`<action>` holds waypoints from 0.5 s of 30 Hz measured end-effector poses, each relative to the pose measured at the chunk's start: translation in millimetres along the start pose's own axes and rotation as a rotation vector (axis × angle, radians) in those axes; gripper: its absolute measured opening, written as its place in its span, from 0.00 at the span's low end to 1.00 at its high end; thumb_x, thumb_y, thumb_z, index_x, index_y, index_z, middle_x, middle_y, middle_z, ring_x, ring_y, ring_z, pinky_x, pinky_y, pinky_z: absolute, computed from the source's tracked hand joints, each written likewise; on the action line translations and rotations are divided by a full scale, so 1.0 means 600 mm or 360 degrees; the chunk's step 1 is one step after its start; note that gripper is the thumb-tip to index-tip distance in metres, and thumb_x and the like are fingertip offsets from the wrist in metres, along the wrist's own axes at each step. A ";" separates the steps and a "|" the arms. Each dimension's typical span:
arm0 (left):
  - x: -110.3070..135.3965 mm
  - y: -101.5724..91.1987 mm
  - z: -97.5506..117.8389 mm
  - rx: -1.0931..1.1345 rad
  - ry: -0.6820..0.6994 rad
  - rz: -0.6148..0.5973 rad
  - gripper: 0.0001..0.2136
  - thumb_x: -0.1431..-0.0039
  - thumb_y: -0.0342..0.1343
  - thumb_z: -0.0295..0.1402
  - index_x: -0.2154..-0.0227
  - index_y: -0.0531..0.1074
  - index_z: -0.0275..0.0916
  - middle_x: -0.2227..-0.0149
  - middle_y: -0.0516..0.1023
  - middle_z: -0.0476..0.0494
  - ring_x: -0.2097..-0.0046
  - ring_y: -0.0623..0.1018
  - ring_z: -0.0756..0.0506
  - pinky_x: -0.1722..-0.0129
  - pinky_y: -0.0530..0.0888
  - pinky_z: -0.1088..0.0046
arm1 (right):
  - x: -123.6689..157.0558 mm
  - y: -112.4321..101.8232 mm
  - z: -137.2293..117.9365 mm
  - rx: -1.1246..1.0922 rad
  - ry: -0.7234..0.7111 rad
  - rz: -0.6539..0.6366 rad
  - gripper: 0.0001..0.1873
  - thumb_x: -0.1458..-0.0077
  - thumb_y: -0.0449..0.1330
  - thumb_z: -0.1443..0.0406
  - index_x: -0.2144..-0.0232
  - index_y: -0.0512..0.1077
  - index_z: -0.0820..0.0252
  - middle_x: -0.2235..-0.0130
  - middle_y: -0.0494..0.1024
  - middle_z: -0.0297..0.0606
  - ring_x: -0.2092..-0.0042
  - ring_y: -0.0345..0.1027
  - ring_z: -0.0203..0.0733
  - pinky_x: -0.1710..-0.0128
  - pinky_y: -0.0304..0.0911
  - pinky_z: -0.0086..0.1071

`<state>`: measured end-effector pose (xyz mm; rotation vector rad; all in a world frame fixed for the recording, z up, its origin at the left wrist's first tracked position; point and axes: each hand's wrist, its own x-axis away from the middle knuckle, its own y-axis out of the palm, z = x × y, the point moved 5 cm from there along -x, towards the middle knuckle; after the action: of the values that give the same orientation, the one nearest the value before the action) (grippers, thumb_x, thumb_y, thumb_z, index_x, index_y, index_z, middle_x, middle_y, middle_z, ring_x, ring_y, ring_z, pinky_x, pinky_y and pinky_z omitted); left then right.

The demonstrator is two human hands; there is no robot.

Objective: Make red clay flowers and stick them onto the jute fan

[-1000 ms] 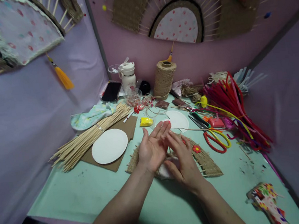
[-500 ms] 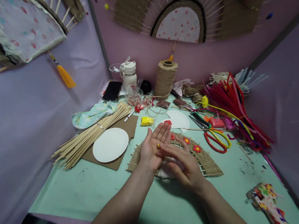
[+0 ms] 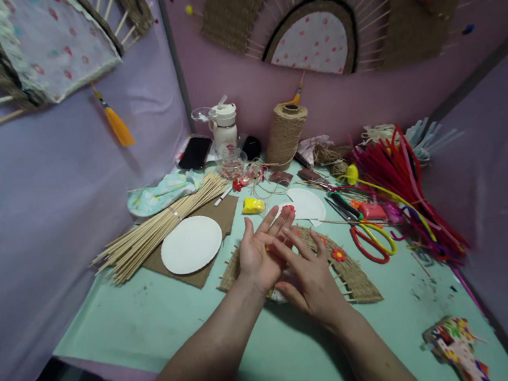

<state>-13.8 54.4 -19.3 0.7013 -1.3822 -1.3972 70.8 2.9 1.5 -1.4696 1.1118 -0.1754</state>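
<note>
My left hand [image 3: 257,259] is palm up with its fingers stretched out. A small red clay flower [image 3: 289,209] rests at its fingertips. On the palm shows a tiny yellow bit [image 3: 268,248], partly covered by a finger of my right hand [image 3: 313,283]. That hand is palm down with its fingers apart, one fingertip pressing on the left palm. Both hands hover over a woven twine fan [image 3: 362,284], which they partly hide. Red flowers with yellow centres, such as this flower [image 3: 338,255], sit on the fan.
Left of the hands are a white paper disc [image 3: 190,245] on cardboard and a bundle of sticks [image 3: 141,244]. Scissors [image 3: 369,243], a yellow clay packet [image 3: 253,206] and red pipe cleaners [image 3: 394,177] lie farther back. A twine spool [image 3: 286,135] and a bottle [image 3: 225,128] stand at the rear.
My right fingers have shifted slightly over the left palm and spread a little. The whole view has moved slightly; the red flower stays on my left fingertips.
</note>
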 end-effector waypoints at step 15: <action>0.005 0.003 -0.005 -0.0023 -0.0109 0.0034 0.34 0.40 0.41 0.58 0.43 0.65 0.35 0.42 0.69 0.27 0.41 0.70 0.36 0.45 0.69 0.59 | 0.001 0.002 -0.005 -0.0019 -0.0048 -0.0024 0.37 0.36 0.45 0.47 0.33 0.48 0.62 0.39 0.68 0.48 0.32 0.48 0.52 0.34 0.31 0.57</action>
<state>-11.6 50.7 -17.6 0.6324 -1.4276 -1.4245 68.7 0.9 1.2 -1.4873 1.0793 -0.1567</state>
